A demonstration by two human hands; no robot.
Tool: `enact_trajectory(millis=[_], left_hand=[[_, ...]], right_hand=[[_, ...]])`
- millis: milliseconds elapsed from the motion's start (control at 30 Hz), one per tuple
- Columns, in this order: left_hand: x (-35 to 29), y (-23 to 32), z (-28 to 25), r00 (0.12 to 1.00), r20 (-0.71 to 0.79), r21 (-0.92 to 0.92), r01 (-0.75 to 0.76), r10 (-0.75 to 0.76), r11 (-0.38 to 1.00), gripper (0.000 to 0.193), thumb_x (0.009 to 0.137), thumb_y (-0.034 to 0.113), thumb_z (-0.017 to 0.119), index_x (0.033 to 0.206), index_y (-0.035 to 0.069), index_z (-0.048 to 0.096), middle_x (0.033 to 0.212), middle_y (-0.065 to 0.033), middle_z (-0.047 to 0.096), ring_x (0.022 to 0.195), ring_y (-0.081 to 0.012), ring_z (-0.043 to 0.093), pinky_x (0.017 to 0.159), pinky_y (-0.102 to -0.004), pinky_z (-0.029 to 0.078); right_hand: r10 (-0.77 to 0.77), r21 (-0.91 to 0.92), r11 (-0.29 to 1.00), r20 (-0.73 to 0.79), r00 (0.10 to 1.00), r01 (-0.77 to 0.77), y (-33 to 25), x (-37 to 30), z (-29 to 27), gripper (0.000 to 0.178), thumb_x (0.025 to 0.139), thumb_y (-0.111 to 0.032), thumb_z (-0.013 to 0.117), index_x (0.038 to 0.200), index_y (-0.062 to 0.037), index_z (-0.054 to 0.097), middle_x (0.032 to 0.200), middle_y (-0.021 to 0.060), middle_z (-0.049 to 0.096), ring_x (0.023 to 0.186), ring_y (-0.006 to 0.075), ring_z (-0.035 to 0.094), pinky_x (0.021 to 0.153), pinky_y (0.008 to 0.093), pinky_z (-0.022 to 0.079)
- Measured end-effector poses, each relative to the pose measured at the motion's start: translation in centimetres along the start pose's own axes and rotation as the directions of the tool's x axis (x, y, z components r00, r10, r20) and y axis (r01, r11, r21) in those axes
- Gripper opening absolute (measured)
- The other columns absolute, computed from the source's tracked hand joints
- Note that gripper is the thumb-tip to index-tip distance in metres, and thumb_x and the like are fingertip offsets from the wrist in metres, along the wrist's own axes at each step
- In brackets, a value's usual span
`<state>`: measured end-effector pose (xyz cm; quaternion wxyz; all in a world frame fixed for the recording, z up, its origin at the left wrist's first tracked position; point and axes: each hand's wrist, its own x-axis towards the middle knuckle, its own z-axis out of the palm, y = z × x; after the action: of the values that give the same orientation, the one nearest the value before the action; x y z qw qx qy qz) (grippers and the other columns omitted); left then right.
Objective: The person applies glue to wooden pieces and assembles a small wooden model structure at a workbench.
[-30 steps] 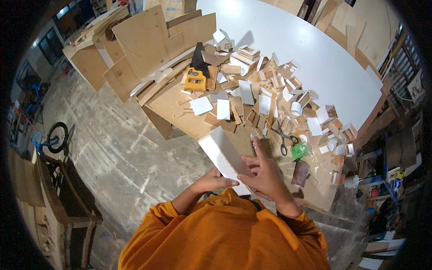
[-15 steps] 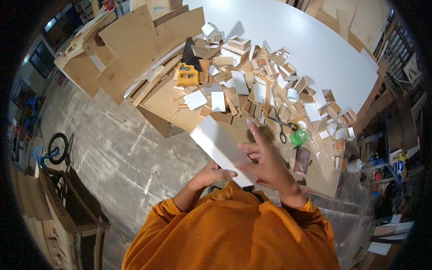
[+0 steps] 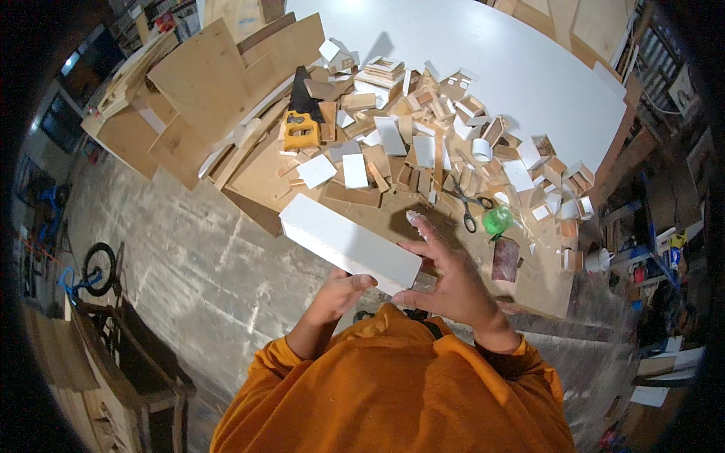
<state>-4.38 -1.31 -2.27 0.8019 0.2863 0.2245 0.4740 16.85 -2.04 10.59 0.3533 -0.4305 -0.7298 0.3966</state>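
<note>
A long white box-shaped block is held up in front of my chest, slanting from far left to near right. My left hand grips its near long side, with the thumb along the edge and the other fingers mostly hidden beneath. At the block's right end, my right hand has the thumb at the near corner and fingers at the far corner. Its index finger stretches away from the block, and the tip is smeared white. Beyond the hands, white and brown offcuts lie on the worktable.
A yellow-handled saw lies at the table's left. Scissors, a green object and a dark reddish-brown piece lie right of my hands. Small model houses stand farther back. Board sheets lean at the far left.
The white block has turned, its far end swinging left and its broad white face now upward. My right hand has shifted from its side to its right end.
</note>
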Motion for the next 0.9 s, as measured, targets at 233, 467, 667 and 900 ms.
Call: enact_trajectory(millis=[233,467,667,900], left_hand=[[-0.3,1.0,0.7,0.999,0.009,0.055,-0.035,0.035,0.998,0.064,0.077,0.019,0.077,0.131,0.005,0.044,0.115,-0.0055,0.058,0.100,-0.0188,0.058,0.081,-0.0319,0.046],[-0.3,2.0,1.1,0.998,0.005,0.186,-0.058,0.058,0.981,0.069,0.074,0.020,0.080,0.131,0.003,0.045,0.116,-0.0065,0.058,0.102,-0.0187,0.057,0.084,-0.0324,0.047],[0.2,2.5,1.8,0.998,0.028,0.388,-0.067,0.061,0.919,0.059,0.076,0.011,0.077,0.128,0.002,0.050,0.114,-0.0064,0.061,0.106,-0.0177,0.057,0.089,-0.0319,0.046],[1.6,3.1,3.6,0.997,0.029,0.472,0.049,-0.071,0.880,0.073,0.073,0.005,0.075,0.138,0.005,0.042,0.138,-0.0104,0.047,0.123,-0.0218,0.047,0.091,-0.0342,0.048]], right_hand=[[-0.037,-0.104,0.994,-0.014,0.999,0.036,-0.2,-0.1,0.1,0.099,0.070,-0.016,0.083,0.147,-0.0018,0.022,0.114,0.0202,0.065,0.108,0.0199,0.060,0.091,0.0306,0.047],[-0.105,-0.030,0.994,-0.053,0.993,0.104,0.1,0.0,0.1,0.106,0.071,-0.029,0.082,0.149,-0.0025,0.016,0.138,0.0251,0.044,0.123,0.0327,0.051,0.105,0.0401,0.036],[0.232,0.609,0.777,-0.038,0.972,-0.162,3.4,-0.3,0.6,0.114,0.077,-0.028,0.079,0.151,-0.0050,-0.004,0.151,0.0207,0.025,0.140,0.0294,0.026,0.110,0.0402,0.026],[0.444,0.869,0.300,0.239,0.864,-0.394,5.0,-1.4,0.7,0.101,0.077,-0.004,0.071,0.152,-0.0209,0.005,0.130,0.0124,0.050,0.111,0.0267,0.056,0.083,0.0456,0.056]])
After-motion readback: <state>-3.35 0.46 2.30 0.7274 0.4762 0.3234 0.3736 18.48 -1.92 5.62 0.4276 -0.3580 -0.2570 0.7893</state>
